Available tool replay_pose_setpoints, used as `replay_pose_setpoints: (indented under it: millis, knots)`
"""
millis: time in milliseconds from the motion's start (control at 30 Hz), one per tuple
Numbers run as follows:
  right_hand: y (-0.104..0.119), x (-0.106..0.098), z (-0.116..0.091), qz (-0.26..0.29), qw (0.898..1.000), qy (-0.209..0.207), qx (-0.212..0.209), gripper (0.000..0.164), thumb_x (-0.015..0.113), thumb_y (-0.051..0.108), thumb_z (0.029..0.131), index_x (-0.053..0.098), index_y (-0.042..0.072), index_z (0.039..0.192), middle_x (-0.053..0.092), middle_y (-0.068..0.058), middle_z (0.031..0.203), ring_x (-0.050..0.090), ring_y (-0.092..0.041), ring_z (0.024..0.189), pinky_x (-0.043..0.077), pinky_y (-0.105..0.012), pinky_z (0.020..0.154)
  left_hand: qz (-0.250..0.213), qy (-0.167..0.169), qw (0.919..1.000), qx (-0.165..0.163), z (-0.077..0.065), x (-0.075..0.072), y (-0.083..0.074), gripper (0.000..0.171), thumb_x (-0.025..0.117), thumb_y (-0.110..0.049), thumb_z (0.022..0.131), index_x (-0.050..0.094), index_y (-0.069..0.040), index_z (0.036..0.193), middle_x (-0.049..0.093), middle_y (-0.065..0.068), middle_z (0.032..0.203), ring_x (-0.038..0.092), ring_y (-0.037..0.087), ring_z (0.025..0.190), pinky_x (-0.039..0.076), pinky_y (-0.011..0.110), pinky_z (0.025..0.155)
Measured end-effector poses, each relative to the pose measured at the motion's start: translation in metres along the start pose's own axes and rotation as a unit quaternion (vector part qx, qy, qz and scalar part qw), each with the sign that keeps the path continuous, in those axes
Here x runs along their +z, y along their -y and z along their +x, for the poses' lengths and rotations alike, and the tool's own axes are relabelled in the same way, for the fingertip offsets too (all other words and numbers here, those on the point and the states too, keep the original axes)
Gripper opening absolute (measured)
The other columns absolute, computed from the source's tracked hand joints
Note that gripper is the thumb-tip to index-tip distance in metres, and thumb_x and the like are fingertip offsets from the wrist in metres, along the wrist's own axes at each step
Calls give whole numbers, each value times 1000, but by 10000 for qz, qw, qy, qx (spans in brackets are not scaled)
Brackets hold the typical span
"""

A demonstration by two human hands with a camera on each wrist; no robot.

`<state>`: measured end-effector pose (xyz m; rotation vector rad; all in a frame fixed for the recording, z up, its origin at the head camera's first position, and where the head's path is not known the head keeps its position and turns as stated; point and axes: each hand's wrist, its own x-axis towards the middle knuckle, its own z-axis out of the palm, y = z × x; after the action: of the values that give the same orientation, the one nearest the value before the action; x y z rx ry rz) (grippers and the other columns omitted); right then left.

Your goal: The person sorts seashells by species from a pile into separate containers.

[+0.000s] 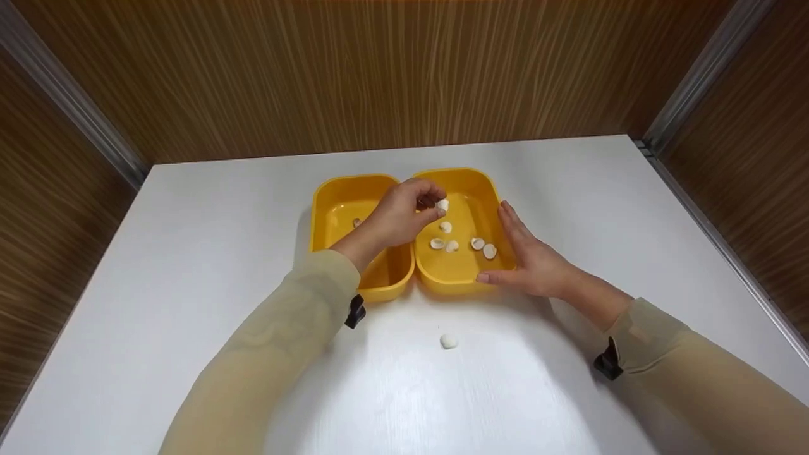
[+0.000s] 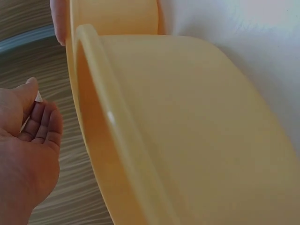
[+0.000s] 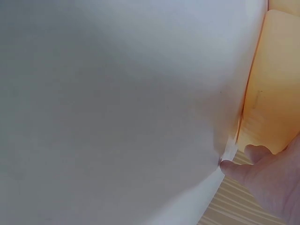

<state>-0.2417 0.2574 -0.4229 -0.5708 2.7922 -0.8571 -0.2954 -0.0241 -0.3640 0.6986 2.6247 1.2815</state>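
My left hand (image 1: 404, 212) pinches a small white seashell (image 1: 443, 205) between thumb and fingers, above the inner edge of the right yellow tub (image 1: 464, 287). In the left wrist view the shell (image 2: 38, 97) peeks out at the fingertips. Several pale shells (image 1: 445, 227) lie on that tub's floor, some showing their hollow side. With fingers extended, my right hand (image 1: 537, 262) rests against the right tub's outer side, its thumb at the near corner. The left yellow tub (image 1: 322, 189) stands alongside; a small brownish shell (image 1: 357, 222) shows in it, and my left forearm hides part of its inside.
One white shell (image 1: 449, 341) lies on the white table (image 1: 221, 253) in front of the tubs. Wood-patterned panels (image 1: 379, 76) rise behind and at both sides of the table. Both sleeves carry black clips (image 1: 356, 311) near the cuffs.
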Motion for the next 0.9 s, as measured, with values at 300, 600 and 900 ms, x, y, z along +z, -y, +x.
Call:
replay_pose_setpoints:
  millis: [300, 600, 900]
  knots:
    - [-1, -2, -1, 2, 10000, -21, 29, 131, 78, 66, 87, -9, 14, 170, -15, -2, 177, 6, -38, 162, 17, -60, 126, -131, 14, 9998, -175, 9, 5, 6, 27, 68, -17, 106, 66, -9, 131, 64, 3, 124, 58, 18, 111, 49, 26, 101]
    - [0, 1, -2, 44, 10000, -14, -13, 131, 77, 67, 88, -10, 15, 170, -15, -2, 177, 6, -38, 162, 17, -60, 126, -2, 11, 9999, -145, 13, 13, 11, 27, 68, -16, 106, 66, -7, 132, 65, 5, 125, 59, 20, 113, 50, 29, 102]
    - [2, 2, -1, 64, 10000, -1, 3, 131, 77, 67, 87, -11, 16, 170, -16, 1, 177, 8, -40, 161, 18, -61, 125, 36, -15, 9997, -251, 14, 16, 14, 33, 69, -16, 105, 64, -4, 136, 65, 9, 132, 59, 21, 117, 48, 30, 105]
